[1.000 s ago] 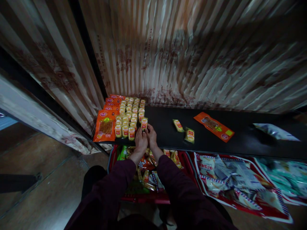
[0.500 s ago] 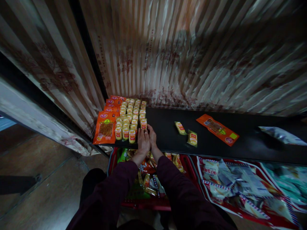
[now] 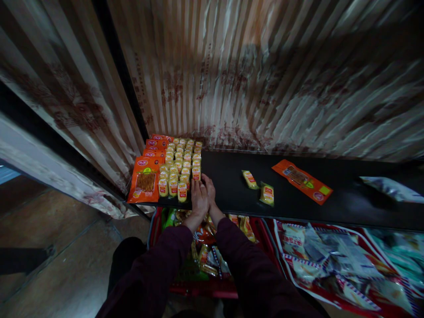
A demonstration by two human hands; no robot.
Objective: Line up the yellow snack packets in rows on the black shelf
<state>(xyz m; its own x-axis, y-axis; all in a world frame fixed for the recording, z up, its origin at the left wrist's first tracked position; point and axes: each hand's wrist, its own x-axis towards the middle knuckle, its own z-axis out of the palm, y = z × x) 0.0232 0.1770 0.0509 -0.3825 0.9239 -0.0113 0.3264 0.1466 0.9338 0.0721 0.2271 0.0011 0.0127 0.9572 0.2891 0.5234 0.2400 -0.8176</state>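
At the front of the rightmost row stands a small yellow wrapped cake with a red-and-white label. My left hand is closed at its lower front, while my right hand reaches its lower right side. The two hands press together, and some fingertips are hidden. To the left, several rows of the same wrapped cakes stand upright on the black shelf. Beside them, orange snack packets lean one behind another.
Two loose wrapped cakes lie on the shelf to the right, near an orange packet and a silvery bag. Below stand a red basket of mixed snacks and another red basket of white bags. A striped curtain hangs behind.
The cake at my hands now sits in line with its row, slightly left of before. My hands have shifted slightly toward me, and the view has moved a little.
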